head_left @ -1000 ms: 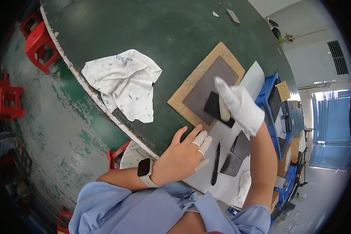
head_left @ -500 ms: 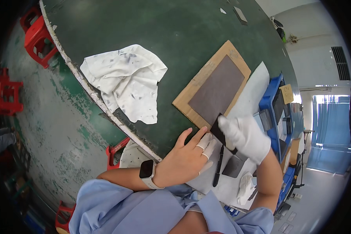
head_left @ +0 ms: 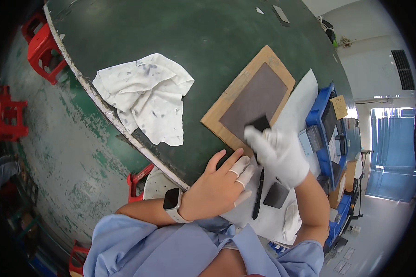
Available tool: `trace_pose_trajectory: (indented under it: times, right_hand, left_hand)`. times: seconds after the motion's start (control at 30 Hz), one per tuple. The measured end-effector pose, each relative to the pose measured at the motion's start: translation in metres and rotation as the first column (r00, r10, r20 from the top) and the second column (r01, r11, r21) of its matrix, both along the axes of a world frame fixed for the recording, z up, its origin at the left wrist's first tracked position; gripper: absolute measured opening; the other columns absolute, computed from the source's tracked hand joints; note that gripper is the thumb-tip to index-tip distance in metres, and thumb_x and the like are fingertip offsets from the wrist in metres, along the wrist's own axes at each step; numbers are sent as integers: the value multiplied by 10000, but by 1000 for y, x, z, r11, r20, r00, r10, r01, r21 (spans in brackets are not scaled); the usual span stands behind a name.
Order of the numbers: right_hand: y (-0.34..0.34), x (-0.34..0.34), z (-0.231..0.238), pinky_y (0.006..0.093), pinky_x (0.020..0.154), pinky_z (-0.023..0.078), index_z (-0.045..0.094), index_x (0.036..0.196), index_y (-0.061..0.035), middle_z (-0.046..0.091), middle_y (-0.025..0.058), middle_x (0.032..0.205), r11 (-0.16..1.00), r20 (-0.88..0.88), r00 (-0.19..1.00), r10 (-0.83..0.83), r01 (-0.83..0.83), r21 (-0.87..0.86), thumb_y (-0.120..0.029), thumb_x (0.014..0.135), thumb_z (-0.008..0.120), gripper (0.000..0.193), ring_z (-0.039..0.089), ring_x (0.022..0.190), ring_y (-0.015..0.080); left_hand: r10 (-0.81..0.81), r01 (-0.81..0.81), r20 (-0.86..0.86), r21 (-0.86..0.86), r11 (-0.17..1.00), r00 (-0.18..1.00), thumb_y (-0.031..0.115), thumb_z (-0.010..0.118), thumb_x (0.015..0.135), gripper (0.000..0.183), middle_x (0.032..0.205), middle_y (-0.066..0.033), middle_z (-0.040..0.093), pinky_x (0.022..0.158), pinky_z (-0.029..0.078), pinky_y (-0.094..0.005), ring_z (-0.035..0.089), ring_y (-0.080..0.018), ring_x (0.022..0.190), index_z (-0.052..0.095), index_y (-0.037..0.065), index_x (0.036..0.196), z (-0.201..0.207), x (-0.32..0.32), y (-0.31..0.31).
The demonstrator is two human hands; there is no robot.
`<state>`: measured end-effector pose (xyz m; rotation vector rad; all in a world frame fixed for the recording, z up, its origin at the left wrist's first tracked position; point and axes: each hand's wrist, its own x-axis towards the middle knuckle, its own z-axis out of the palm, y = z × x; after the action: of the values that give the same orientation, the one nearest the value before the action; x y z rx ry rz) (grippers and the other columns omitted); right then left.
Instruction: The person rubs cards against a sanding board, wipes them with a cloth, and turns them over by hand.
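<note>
My right hand [head_left: 278, 152], in a white glove and smeared by motion, is closed on a small black rectangular plate [head_left: 258, 123]. The plate is over the lower end of a grey-brown sheet [head_left: 256, 94], which resembles sandpaper; whether they touch I cannot tell. Under the sheet is a light brown board [head_left: 219, 106], set at a slant on the green table. My left hand [head_left: 222, 184] lies with fingers stretched out at the board's near corner, white cots on several fingers. Below my right hand, a black pen [head_left: 258, 196] and a dark grey plate [head_left: 276, 195] rest on white paper.
A stained white cloth [head_left: 148, 99] lies crumpled on the green table [head_left: 203, 27], left of the board. Blue bins [head_left: 316, 115] with dark plates stand at the right. Near the right forearm is a white crumpled glove or cloth [head_left: 291, 221]. Red stools [head_left: 44, 51] stand beyond the left edge.
My right hand has moved left and slightly up with the black plate, from the board's lower right edge onto the grey-brown sheet. My left hand has stayed at the board's corner.
</note>
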<state>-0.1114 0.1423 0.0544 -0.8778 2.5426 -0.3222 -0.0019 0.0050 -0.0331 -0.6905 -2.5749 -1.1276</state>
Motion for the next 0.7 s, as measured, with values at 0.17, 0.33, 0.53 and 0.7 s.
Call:
trace_pose_trajectory:
  times: [0.17,0.33,0.53,0.7]
  right_hand:
    - [62,43,18,266,469,435,662,947,-35,582,66,657,922,15,1000,18,-11,-388,-184,856,612,182,526,509,133]
    - [69,90,-8,262,475,373,555,644,-21,527,72,573,-45,790,576,-211,801,-597,-498,921,465,559,470,488,161]
    - [73,113,-35,263,531,369,504,582,-52,476,68,536,-148,622,779,75,626,-766,-430,1001,316,594,428,497,161]
    - [85,128,-17,242,683,425,621,1049,20,630,95,754,-178,676,594,-436,680,-712,-333,1007,390,424,568,716,153]
  left_hand:
    - [-4,24,-96,212,977,995,369,743,727,448,1025,-87,618,951,338,-455,552,-284,1066,641,65,1041,-1,10,-1]
    - [-243,116,129,611,783,962,463,774,689,670,1013,-149,594,855,386,-396,545,-325,936,567,-23,1101,36,7,17]
    - [-731,-212,342,940,268,590,272,834,691,803,1293,-106,485,1004,355,-335,466,-173,1184,422,1,1325,44,15,56]
    - [-6,-23,53,524,852,999,245,831,681,694,1112,-94,583,934,411,-372,530,-199,1086,503,6,1244,54,3,63]
